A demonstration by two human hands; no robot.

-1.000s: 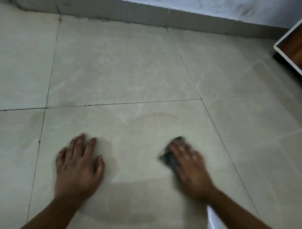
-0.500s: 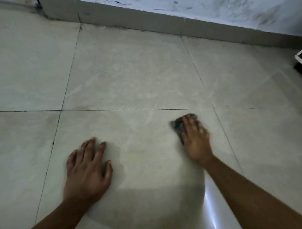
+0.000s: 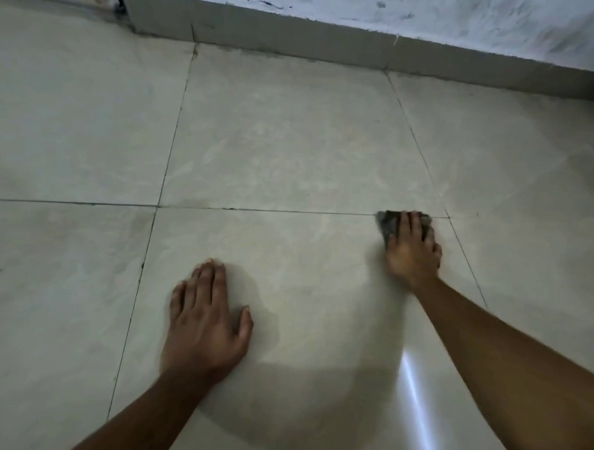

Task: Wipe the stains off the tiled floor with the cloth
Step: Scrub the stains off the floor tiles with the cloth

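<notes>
Floor (image 3: 291, 150): I am kneeling over pale, glossy tiles split by dark grout lines; it looks like I am working the tile right under me, its surface dull and streaky in places, though I cannot pick out one sharp stain.
Skirting (image 3: 295, 36): a grey strip is running along the foot of the scuffed wall at the far side, well apart from both my hands.
Left hand (image 3: 208, 322): I am laying it flat on the tile, fingers together and stretched out, gripping nothing; I judge it is propping my weight so the other arm can reach.
Right hand (image 3: 414, 252): I am stretching it out to the far right corner of the tile, palm down, pressing rather than clasping, fingers spread over the cloth to keep it flat against the floor.
Cloth (image 3: 388, 224): a small dark rag is sitting under my right fingers, its far edge touching the grout line where the tiles meet.
Next: probably dragging the cloth along that joint, pressing evenly.
</notes>
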